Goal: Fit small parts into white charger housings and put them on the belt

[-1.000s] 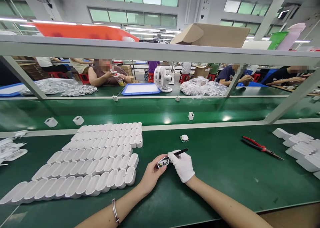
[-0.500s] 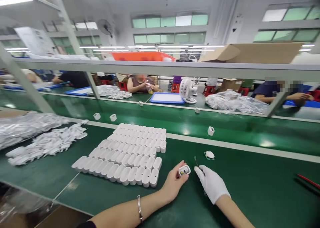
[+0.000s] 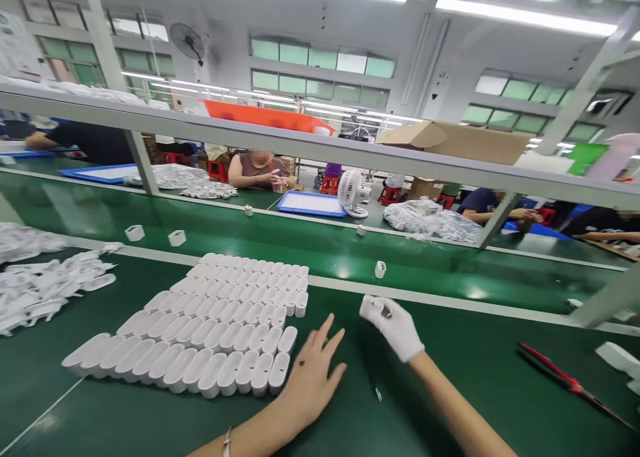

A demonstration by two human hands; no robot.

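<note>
Our left hand (image 3: pixel 313 377) is spread, grasping nothing, just beside the right end of the nearest row of white housings (image 3: pixel 215 373), whose long axes run away from us across the worktop (image 3: pixel 480 337); it is nearer to them than the other. Our gloved right hand (image 3: pixel 397 327) seems to pinch a small white piece (image 3: pixel 370 307), beyond and right of our left fingertips; we cannot tell its long axis.
</note>
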